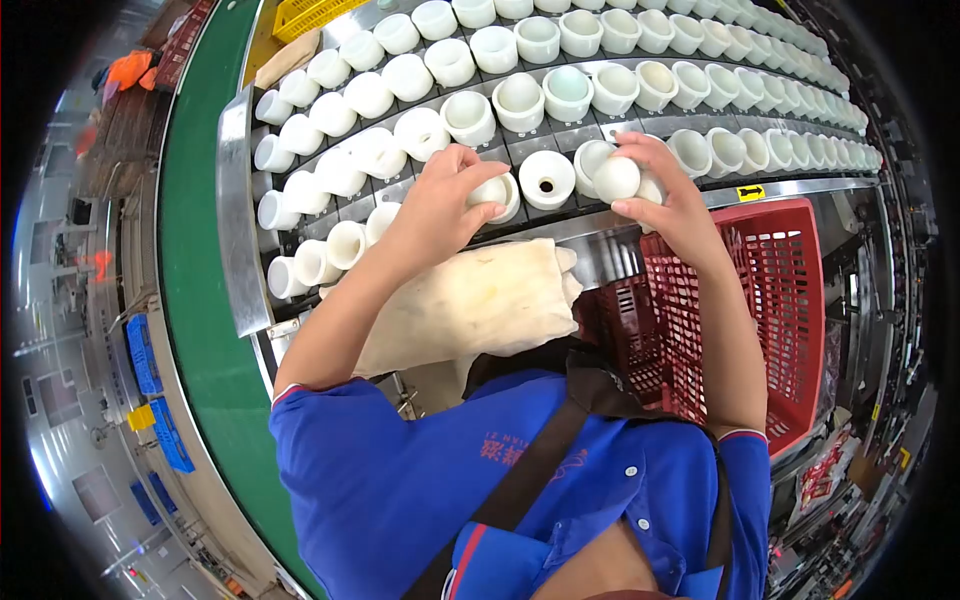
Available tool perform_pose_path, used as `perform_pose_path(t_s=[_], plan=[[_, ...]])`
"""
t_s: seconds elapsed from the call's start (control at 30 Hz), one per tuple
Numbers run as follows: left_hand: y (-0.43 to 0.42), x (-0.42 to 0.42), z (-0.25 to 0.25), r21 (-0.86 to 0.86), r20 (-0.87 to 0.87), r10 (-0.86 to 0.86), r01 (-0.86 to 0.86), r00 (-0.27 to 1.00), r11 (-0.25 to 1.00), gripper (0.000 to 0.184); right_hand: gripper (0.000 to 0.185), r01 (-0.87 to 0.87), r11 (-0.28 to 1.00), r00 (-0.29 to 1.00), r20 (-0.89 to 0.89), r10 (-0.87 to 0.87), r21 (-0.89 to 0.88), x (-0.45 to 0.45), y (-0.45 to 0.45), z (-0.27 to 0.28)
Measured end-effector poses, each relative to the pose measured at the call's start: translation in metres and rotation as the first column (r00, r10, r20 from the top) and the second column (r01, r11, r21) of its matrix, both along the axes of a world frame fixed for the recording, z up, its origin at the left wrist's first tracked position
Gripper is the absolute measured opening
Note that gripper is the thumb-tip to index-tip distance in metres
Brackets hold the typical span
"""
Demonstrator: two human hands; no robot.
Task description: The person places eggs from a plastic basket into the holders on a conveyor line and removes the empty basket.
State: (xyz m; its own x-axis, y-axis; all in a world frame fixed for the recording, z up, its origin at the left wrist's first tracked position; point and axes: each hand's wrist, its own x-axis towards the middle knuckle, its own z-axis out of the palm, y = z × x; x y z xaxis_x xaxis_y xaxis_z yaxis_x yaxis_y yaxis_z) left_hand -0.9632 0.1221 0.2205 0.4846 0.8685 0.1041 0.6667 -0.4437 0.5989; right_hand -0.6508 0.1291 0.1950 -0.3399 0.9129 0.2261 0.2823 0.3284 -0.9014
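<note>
The round white piece (pixel 617 178) is at the front row of the rack (pixel 237 200), beyond what lies closest to us: a blue shirt (pixel 390 470), then a pale cloth (pixel 480 300) and, beside it, a red basket (pixel 795 330). We see the right hand (pixel 680 205) clasping that piece between thumb and fingers, while the left hand (pixel 435 200) pinches a second piece (pixel 487 192) at a cup's mouth. Between the hands and farther back, we see rows of white cups (pixel 562 180), and past them a yellow crate (pixel 305 18).
</note>
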Motion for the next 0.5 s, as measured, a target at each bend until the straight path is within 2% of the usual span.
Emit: perform_pose_path(t_s=[0.03,0.1,0.17,0.23,0.27,0.3,0.33,0.37,0.4,0.43,0.47,0.5], plan=[[-0.001,0.002,-0.002,-0.002,-0.002,-0.002,0.002,1.000,1.000,0.045,0.051,0.026,1.000,0.999,-0.018,-0.026,-0.001,-0.003,0.001,0.001],[-0.002,0.007,-0.008,0.168,-0.143,0.003,0.022,0.990,0.986,0.044,0.051,0.038,0.999,0.998,-0.046,-0.039,-0.028,-0.015,-0.005,0.014],[0.002,0.007,-0.011,0.180,-0.110,-0.010,0.030,0.994,0.983,0.042,0.051,0.044,0.998,0.996,-0.077,-0.048,-0.055,-0.032,-0.005,0.024],[0.005,0.004,-0.006,0.197,-0.083,-0.024,0.040,0.996,0.980,0.041,0.048,-0.014,0.987,0.993,0.115,-0.004,0.162,-0.049,-0.001,0.029],[0.009,0.003,0.000,0.095,-0.054,-0.036,0.041,0.998,0.995,0.037,0.048,-0.011,0.986,0.994,0.112,-0.008,0.167,-0.057,0.000,0.028],[0.012,0.003,0.007,-0.008,-0.022,-0.046,0.046,0.999,0.999,0.034,0.047,-0.003,0.982,0.968,0.246,-0.045,0.191,-0.064,-0.001,0.023],[0.018,0.005,0.015,-0.001,-0.021,-0.050,0.050,0.999,0.999,0.034,0.046,0.003,0.976,0.923,0.376,-0.087,0.218,-0.069,-0.002,0.019],[0.025,0.006,0.022,-0.007,0.003,0.018,-0.018,1.000,1.000,0.033,0.043,-0.012,0.975,0.877,0.471,-0.096,0.221,-0.074,-0.003,0.016],[0.033,0.007,0.026,-0.017,0.028,0.089,-0.089,0.996,0.996,0.032,0.043,-0.012,0.974,0.875,0.474,-0.100,0.226,-0.076,-0.005,0.018],[0.048,0.006,0.025,0.133,0.010,0.044,-0.045,0.999,0.990,0.037,0.042,0.000,0.981,0.852,0.513,-0.102,0.196,-0.078,-0.006,0.021],[0.064,0.009,0.022,0.137,0.020,0.051,-0.053,0.999,0.989,0.037,0.042,0.008,0.986,0.827,0.554,-0.100,0.166,-0.080,-0.006,0.025],[0.080,0.017,0.019,0.285,0.008,0.014,-0.015,1.000,0.959,0.039,0.036,0.009,0.986,0.864,0.495,-0.090,0.164,-0.080,-0.006,0.029]])
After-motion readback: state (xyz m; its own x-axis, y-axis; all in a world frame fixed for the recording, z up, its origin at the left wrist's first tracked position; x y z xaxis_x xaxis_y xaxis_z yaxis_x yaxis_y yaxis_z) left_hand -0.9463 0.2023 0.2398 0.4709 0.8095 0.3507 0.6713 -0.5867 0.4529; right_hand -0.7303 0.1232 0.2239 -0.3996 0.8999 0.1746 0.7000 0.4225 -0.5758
